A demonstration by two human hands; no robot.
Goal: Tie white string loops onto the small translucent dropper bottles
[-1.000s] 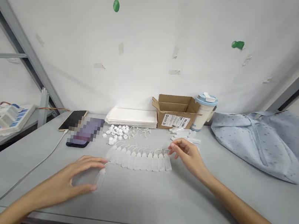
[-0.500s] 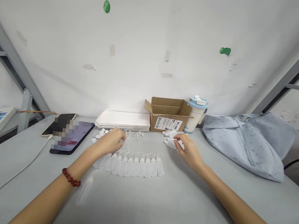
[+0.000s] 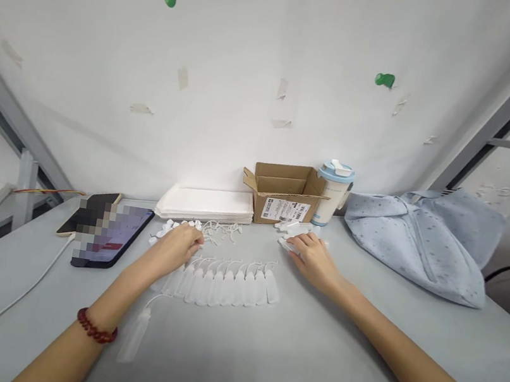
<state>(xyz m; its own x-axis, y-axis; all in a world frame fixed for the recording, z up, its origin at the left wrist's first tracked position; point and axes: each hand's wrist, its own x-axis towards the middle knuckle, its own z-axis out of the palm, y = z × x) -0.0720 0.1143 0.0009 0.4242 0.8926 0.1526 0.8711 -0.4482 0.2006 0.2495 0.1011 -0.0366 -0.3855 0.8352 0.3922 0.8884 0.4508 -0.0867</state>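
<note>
My left hand [image 3: 177, 248] is closed, its fingertips pinched beside the small white caps [image 3: 168, 226] and the loose thin curved white tubes [image 3: 225, 230]; what is in the pinch is too small to make out. My right hand [image 3: 314, 258] is closed over one of the small translucent bottles [image 3: 284, 243] in a little pile by the box. Between my hands lies a row of translucent bottles [image 3: 227, 286] with curved tubes at their tops. Another such bottle with a tube [image 3: 135, 334] lies apart, nearer me on the left.
A stack of white paper sleeves [image 3: 208, 203] lies against the wall, beside an open cardboard box [image 3: 283, 209] and a lidded cup [image 3: 329, 196]. Two phones, one dark [image 3: 93, 211] and one lit [image 3: 121, 238], sit left with a white cable [image 3: 16, 299]. A blue fabric bag [image 3: 414, 247] lies right.
My left hand has shifted slightly left and down, by the caps. My right hand's fingers, apart before, have come down over a bottle in the pile. The view has shifted a little.
</note>
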